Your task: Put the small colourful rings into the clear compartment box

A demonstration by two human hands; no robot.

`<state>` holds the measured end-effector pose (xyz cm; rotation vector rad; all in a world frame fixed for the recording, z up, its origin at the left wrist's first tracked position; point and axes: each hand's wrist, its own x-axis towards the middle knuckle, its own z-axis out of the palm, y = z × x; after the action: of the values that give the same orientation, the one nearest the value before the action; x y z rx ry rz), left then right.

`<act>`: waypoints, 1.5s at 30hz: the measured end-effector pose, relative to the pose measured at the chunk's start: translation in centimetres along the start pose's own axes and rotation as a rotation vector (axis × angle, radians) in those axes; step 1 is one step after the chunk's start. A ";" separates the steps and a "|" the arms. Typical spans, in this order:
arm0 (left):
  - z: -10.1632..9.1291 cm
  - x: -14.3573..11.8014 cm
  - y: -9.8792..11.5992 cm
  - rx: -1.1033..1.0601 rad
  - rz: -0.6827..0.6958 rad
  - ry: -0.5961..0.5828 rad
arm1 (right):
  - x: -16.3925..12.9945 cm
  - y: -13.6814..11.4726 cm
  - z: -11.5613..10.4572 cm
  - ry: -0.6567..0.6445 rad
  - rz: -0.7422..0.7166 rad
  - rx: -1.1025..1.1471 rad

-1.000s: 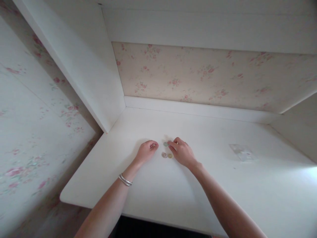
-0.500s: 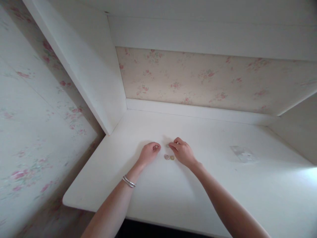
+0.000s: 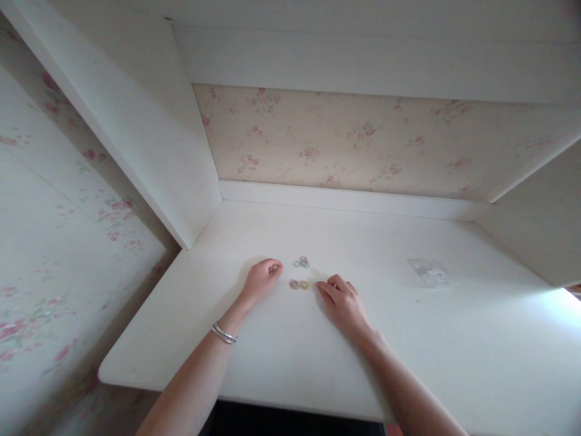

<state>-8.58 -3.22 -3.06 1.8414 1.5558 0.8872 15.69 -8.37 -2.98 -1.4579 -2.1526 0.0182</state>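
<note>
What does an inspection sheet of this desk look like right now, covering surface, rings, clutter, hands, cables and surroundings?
Surface: white desk, matt, set in an alcove.
Job's things: small coloured rings; a greenish cluster behind, a pink and yellow pair in front.
Clutter: clear plastic packet far right.
Hands: left hand loosely curled beside the rings, bangles on its wrist; right hand resting flat, fingertips near the pair. Neither holds anything.
Cables: nothing seen.
Surroundings: floral wallpaper, white side panel.

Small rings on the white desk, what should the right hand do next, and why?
Probably slide the right hand forward to the near pair of rings: its fingertips rest just right of them, touching neither, while the left hand lies curled on the desk.
</note>
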 end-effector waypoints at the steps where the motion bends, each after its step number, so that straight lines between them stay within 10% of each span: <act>1: 0.0 0.0 0.0 0.003 -0.002 0.002 | -0.1 0.0 0.1 -0.008 -0.009 -0.011; 25: 1.2 1.6 3.9 0.278 0.174 -0.122 | 0.0 0.4 -0.5 -0.091 0.026 0.031; 45: 1.2 1.6 5.2 0.293 0.247 -0.057 | 0.0 1.4 -1.3 0.097 0.218 0.218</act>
<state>-4.27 -2.50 0.37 2.2850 1.5081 0.7339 17.45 -8.13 -2.27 -1.5241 -1.8429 0.2478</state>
